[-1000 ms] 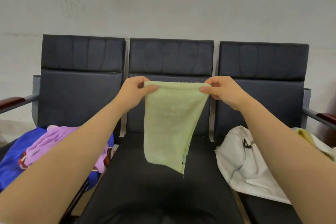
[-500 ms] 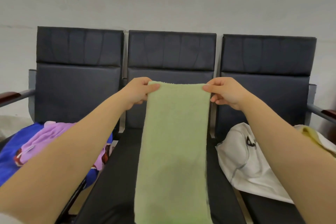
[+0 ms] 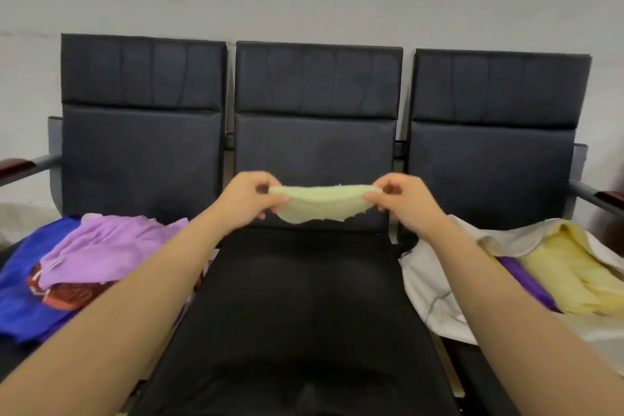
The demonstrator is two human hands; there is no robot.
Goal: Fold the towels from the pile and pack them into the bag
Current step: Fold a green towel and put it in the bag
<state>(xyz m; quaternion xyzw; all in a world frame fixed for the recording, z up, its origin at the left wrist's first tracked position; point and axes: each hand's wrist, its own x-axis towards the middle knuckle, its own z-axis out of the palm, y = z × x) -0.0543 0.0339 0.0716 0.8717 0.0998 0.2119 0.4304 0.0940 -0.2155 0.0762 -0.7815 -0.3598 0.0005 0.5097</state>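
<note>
Bench (image 3: 304, 297) of 3 dark seats: towel pile (image 3: 101, 246) (purple on blue) on left seat, white bag (image 3: 429, 280) on right

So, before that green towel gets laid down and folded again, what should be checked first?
1. Left hand pinches one corner of the green towel: ok.
2. Right hand pinches the other corner: ok.
3. Towel's layers lined up: cannot tell; its lower edge looks uneven.
4. Middle seat bare beneath the towel, for laying it down: ok.
5. Bag on the right seat open, yellow towel showing inside: ok.
6. Pile on the left seat, apart from the towel: ok.
</note>
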